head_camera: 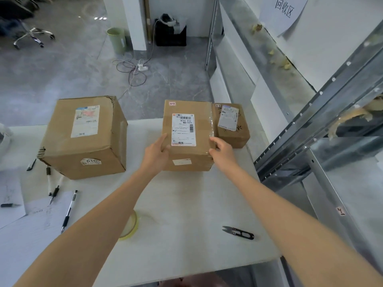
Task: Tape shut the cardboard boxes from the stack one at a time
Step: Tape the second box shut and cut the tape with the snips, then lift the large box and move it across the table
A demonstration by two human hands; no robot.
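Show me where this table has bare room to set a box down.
Bare: the near middle, between the tape roll and thread snips, in front of the middle box; also the strip between the large box and middle box. Crowded: left edge, with pens and papers.

Matt brown cardboard boxes (187, 133), glossy tape, paper labels (183, 129)

Left box (56, 129), middle box (204, 121) and right box (232, 137) are brown cardboard, each with a white label. The middle box's label (183, 129) carries black barcode stripes; the left box's has pale blue and pink print. Small dark leaf sprigs are printed on the right box. The desk (186, 204) is white. The tape (129, 226) is pale yellow and see-through. The snips (238, 233) are black. The pens (69, 211) are black and white. The floor (62, 75) is grey, faintly marbled.
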